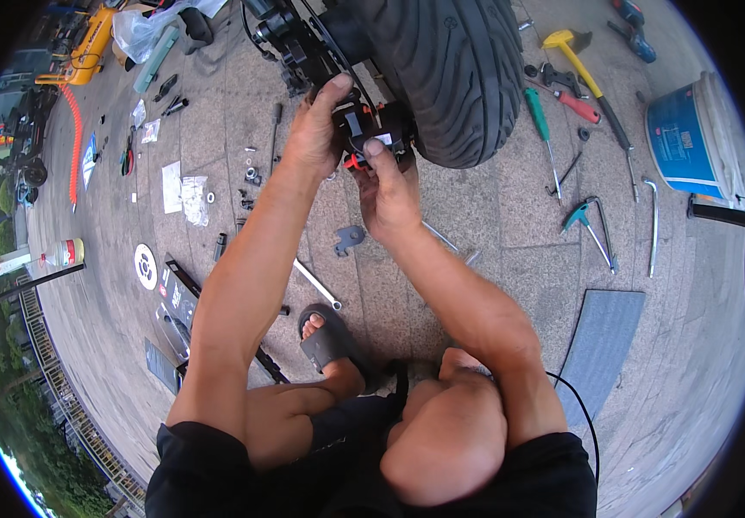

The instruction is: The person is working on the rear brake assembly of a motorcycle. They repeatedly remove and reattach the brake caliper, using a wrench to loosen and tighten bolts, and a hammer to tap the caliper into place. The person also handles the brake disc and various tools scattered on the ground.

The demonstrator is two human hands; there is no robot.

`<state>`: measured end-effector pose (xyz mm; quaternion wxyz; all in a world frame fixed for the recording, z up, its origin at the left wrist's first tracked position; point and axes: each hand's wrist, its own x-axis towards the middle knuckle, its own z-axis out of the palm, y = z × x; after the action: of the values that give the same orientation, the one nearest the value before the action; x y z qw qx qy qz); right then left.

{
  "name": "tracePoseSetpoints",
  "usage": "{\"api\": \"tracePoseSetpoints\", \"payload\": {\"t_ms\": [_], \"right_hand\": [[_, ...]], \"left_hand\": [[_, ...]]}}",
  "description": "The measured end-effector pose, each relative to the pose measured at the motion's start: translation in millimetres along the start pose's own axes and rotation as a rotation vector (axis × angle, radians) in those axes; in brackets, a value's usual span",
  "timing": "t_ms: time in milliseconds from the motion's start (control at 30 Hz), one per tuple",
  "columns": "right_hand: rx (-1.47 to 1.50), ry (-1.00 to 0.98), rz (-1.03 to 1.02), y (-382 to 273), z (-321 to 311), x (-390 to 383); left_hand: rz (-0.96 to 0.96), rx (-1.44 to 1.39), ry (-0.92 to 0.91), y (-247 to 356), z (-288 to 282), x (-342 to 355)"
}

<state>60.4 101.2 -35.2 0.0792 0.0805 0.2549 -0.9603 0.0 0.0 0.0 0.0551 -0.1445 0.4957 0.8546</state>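
A wide black tyre fills the top middle, next to black frame parts. Below the tyre's left side, both my hands are closed on a black brake caliper that has a small red piece at its lower end. My left hand grips its left side, thumb on top. My right hand holds it from below, thumb pressed on its face near a white label. Most of my fingers are hidden beneath the part. A flat grey bracket lies on the paving under my hands.
Right of the tyre lie a yellow hammer, a green screwdriver, a red-handled screwdriver and hex keys. A blue bucket stands farther right. A wrench, small hardware and a brake disc lie left.
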Motion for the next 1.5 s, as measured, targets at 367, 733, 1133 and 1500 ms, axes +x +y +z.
{"api": "tracePoseSetpoints", "payload": {"t_ms": [367,733,1133,1500], "right_hand": [[-0.744,-0.07,0.165,1.5,-70.5,-56.3],[-1.725,-0.521,-0.033,-14.4,-170.1,-96.4],[-1.685,-0.731,-0.143,-8.8,-208.2,-117.5],[-1.725,-0.738,-0.117,-21.3,-184.8,-119.2]], "left_hand": [[-0.027,0.038,0.015,5.2,-9.8,1.9],[-0.012,0.069,0.005,4.2,-11.6,-2.1],[-0.066,-0.007,-0.032,3.2,-13.1,-1.9],[-0.164,0.056,0.106,14.0,6.3,-8.6]]}}
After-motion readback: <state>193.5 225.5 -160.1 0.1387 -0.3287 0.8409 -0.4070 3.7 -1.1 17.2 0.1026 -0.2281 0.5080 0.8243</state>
